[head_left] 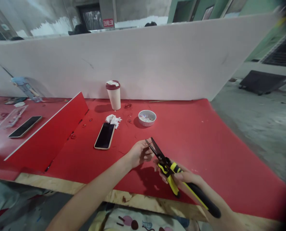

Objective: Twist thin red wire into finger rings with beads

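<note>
My right hand point(185, 178) is wrapped round long-nosed pliers point(165, 162) with yellow and black handles. Their dark, slender jaws are parted and point up and left, over the red tabletop. At the jaw tips, my left hand point(141, 152) is closed in a pinch; whatever is between its fingers is too small to make out. Beyond the hands stands a round white dish point(147, 118) with small bits inside. A phone point(104, 136) lies left of my left hand, with a crumpled tissue point(113, 120) at its top end.
A lidded paper cup point(114, 95) stands near the white partition point(157, 64). On the left, a low red divider point(53, 134) separates another phone point(25, 126), a plastic tray point(13, 117) and a leaning clear bottle point(28, 89). Thin red loops point(128, 106) lie scattered.
</note>
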Available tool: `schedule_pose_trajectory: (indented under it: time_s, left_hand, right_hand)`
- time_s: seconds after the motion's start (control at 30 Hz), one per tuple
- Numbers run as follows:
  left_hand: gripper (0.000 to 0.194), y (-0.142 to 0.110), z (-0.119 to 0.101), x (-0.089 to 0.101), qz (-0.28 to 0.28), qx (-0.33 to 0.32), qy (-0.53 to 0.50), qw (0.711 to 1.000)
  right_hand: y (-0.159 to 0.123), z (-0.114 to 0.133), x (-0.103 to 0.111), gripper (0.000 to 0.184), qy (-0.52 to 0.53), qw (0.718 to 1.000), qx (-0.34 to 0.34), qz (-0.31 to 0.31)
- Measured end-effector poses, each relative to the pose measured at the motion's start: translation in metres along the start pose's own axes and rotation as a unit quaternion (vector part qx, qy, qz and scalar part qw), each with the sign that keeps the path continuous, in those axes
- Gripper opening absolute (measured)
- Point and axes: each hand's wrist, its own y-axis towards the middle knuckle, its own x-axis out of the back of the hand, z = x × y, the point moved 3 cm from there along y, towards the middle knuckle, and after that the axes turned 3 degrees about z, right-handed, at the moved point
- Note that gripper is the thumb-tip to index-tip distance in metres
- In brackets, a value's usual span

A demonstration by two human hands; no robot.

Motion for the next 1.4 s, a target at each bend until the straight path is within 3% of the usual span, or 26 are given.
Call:
schedule_pose_trajectory:
  time_s: [0.13, 0.3, 0.47, 0.6, 0.9, 1.13, 1.4]
  left_hand:
    - [0.032, 0.001, -0.001, 0.013, -0.016, 0.017, -0.006, 1.000]
    - [0.036, -0.005, -0.004, 0.015, -0.049, 0.021, -0.013, 0.998]
    - [0.023, -0.011, -0.002, 0.004, -0.059, 0.024, -0.052, 0.997]
    - [0.026, -0.012, -0.004, 0.001, -0.046, 0.034, -0.068, 0.996]
    - [0.026, -0.014, -0.008, -0.003, -0.016, 0.024, -0.028, 0.999]
    - [0.022, -0.017, -0.006, -0.004, -0.010, 0.026, -0.036, 0.999]
    - [0.025, -0.020, -0.002, 0.001, 0.084, 0.124, -0.069, 0.986]
  right_hand:
    - [-0.002, -0.010, 0.005, 0.065, -0.068, 0.996, -0.004, -0.061]
    - [0.004, 0.006, 0.002, 0.057, -0.091, 0.994, 0.038, -0.043]
    - [0.041, 0.031, -0.007, 0.061, -0.063, 0.997, 0.047, -0.016]
    - [0.059, 0.039, -0.011, 0.067, -0.048, 0.998, 0.036, 0.022]
    - [0.038, 0.042, -0.011, 0.068, -0.062, 0.998, -0.012, 0.024]
    - [0.041, 0.036, -0.004, 0.072, -0.117, 0.990, 0.015, 0.075]
    - [0.040, 0.044, -0.005, 0.071, -0.148, 0.983, 0.031, 0.102]
